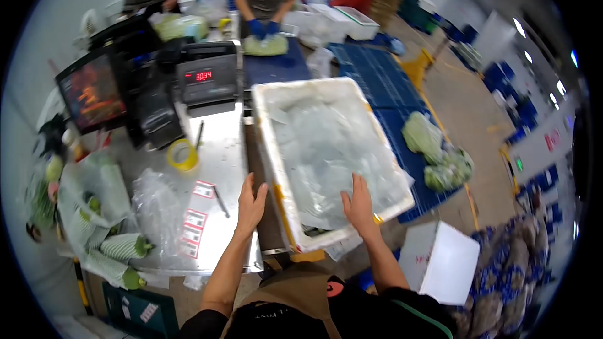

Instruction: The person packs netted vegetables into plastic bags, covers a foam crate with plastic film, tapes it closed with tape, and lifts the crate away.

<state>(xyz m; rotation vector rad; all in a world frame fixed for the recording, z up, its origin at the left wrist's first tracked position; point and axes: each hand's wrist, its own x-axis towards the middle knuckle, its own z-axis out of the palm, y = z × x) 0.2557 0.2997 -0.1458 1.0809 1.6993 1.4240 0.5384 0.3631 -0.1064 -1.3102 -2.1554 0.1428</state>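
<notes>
A white foam box (267, 132) with tape on its edges stands in front of me. Clear plastic film (326, 138) covers most of its inside, and something dark green shows at the near end. My left hand (252, 206) is held over the edge of the steel table, just left of the box, with thumb and fingers apart. Over the near right part of the box is my right hand (360, 206), also open, holding nothing. Whether it touches the film or the rim, I cannot tell.
On the steel table (220, 144) are a scale display (208, 74), a screen (92, 91), yellow tape (183, 154), labels (194, 225) and netted green vegetables (122, 246). Bagged greens (422, 137) lie on blue boards at right. A white box (440, 260) sits lower right. Two people work opposite.
</notes>
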